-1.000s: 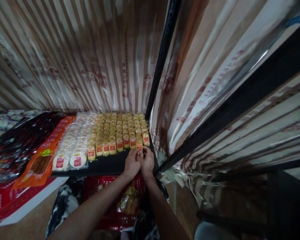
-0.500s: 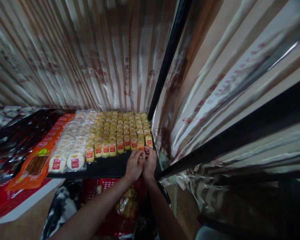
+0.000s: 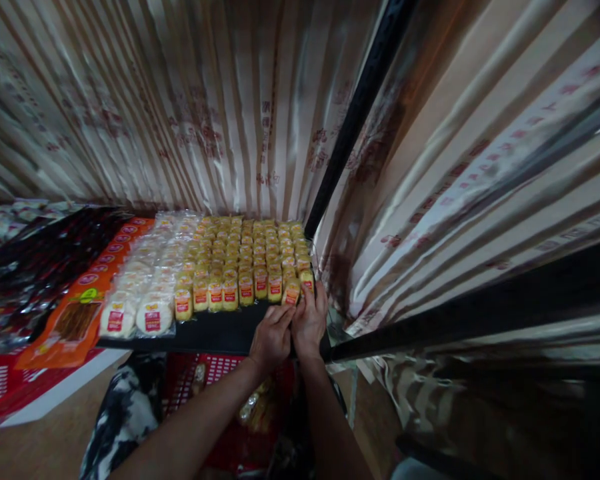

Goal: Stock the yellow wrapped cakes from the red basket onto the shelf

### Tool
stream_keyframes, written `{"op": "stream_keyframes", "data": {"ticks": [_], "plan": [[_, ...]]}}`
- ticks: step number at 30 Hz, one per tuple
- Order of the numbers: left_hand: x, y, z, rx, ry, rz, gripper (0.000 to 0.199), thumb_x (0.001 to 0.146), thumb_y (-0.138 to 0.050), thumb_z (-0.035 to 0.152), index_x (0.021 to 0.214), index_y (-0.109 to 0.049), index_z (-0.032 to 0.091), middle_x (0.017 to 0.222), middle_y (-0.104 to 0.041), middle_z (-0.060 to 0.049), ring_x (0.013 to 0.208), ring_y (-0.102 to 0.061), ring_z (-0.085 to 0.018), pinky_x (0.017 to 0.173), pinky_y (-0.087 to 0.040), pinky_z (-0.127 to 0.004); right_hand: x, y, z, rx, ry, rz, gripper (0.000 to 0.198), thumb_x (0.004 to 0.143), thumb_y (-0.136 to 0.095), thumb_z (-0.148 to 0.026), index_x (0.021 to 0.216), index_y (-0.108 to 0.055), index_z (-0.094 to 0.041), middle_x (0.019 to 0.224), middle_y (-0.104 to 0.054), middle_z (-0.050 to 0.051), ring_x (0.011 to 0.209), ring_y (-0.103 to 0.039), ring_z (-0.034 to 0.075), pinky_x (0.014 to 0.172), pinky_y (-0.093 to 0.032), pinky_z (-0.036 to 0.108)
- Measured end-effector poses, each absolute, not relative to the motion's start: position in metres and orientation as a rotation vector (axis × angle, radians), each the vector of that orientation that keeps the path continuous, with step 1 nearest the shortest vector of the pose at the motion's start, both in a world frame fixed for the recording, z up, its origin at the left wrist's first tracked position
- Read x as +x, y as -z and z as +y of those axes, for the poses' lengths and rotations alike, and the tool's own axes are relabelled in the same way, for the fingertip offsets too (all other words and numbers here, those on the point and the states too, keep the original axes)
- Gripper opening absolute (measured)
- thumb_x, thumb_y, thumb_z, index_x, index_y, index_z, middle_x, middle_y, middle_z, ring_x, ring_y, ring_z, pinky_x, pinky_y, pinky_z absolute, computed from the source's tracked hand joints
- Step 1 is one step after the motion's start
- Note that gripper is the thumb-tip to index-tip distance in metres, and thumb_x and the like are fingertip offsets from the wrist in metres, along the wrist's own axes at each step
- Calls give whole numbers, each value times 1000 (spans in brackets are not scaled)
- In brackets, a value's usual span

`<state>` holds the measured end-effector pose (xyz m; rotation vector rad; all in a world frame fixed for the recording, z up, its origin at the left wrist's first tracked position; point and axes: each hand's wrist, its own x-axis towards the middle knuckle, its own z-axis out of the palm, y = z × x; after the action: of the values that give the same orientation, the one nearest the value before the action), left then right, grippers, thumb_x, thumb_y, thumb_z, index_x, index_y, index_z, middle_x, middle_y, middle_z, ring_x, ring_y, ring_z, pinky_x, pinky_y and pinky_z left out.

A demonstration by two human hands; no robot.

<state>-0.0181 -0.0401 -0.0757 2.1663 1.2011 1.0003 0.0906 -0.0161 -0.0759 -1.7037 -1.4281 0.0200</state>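
Note:
Small yellow snack packs [image 3: 246, 288] with red labels stand in tight rows on a dark shelf [image 3: 200, 337]. My left hand [image 3: 271, 337] is closed, its fingertips pinched at the bottom of a slightly tilted snack pack [image 3: 291, 292] at the front, second row from the right end. Close against it, my right hand [image 3: 310, 320] has its fingers around the lower part of the rightmost front snack pack [image 3: 307, 277]. Its thumb lies near the tilted pack. The fingertips of both hands are partly hidden.
White round packs [image 3: 155, 319], an orange snack bag [image 3: 75, 327] and dark shiny packets [image 3: 45, 250] lie to the left. Below the shelf, a red basket [image 3: 220, 365] holds more yellow packs. Black posts [image 3: 347, 133] and striped curtains stand behind and at the right.
My hands have moved apart slightly. The right hand has reached up and right to the end pack, its fingers extending further. The second front pack now leans. The view has shifted a little.

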Motion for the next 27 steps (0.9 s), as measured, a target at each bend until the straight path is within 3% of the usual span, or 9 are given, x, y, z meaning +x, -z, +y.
{"op": "stream_keyframes", "data": {"ticks": [7, 11, 22, 27], "plan": [[-18, 74, -41, 2129, -1023, 1102, 56, 76, -36, 5, 131, -44, 13, 133, -49, -10, 123, -43, -19, 106, -34, -38, 93, 86, -11, -1722, -101, -1364, 41, 85, -36, -25, 123, -50, -18, 134, -42, 13, 125, -37, 24, 101, -34, 46], [-18, 75, -41, 2080, -1050, 1088, 55, 78, -34, 6, 133, -41, 12, 131, -51, -12, 122, -45, -18, 105, -36, -36, 93, 86, -9, -1722, -136, -1348, 44, 84, -37, -25, 126, -46, -15, 124, -51, 15, 118, -44, 24, 99, -36, 45], [-18, 67, -41, 2088, -989, 1100, 51, 81, -35, 10, 131, -43, 13, 132, -50, -13, 124, -44, -21, 106, -34, -41, 86, 71, -21, -1659, -89, -1247, 45, 85, -37, -29, 126, -42, -14, 126, -50, 16, 120, -43, 25, 99, -35, 45], [-20, 66, -46, 2073, -1054, 1073, 44, 83, -33, 13, 124, -49, 12, 123, -56, -14, 117, -49, -20, 103, -37, -40, 83, 69, -44, -1621, -149, -1204, 45, 84, -40, -32, 125, -44, -13, 123, -52, 16, 114, -49, 26, 96, -39, 43]]}}
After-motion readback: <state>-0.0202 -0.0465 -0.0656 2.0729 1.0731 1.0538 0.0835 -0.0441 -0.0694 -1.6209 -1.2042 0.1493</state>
